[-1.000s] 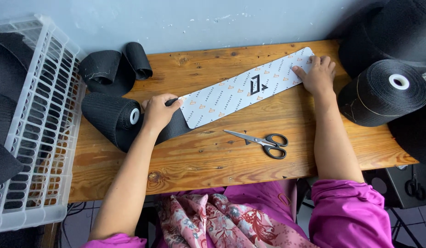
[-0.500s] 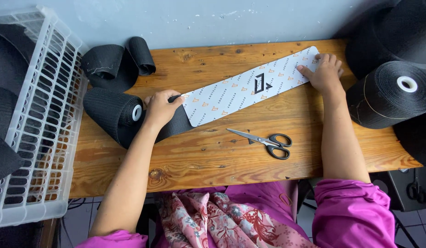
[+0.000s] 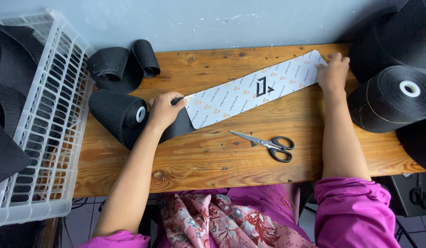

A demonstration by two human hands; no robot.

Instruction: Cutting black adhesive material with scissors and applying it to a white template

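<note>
Wooden table (image 3: 213,170), seen from the head camera; far edge against a pale wall, near edge at the person's lap.

Printed card strip (image 3: 256,88): long, white, patterned, lying slantwise across the far middle of the table, its right end near the far right corner. It lies over a flat black band (image 3: 178,128) drawn out from a black roll.

Left hand (image 3: 163,110): palm down, fingers spread and flat, pressing the left end of the strip and the band beneath; closed on nothing.

Right hand (image 3: 333,73): flat on the right end of the strip, fingers curled over its edge; whether it pinches the edge I cannot tell. Hands well apart, one at each end.

Black roll (image 3: 116,112): on its side at the left edge, just beside the left hand.

Scissors (image 3: 268,144): black handles, shut, lying free between strip and near edge. Bare wood lies around them, along the near edge.

Two loose black coils (image 3: 123,66): far left corner.

Large black spools (image 3: 396,98): crowding the right edge.

White slatted basket (image 3: 52,119): off the left edge, holding black fabric pieces (image 3: 6,92).
</note>
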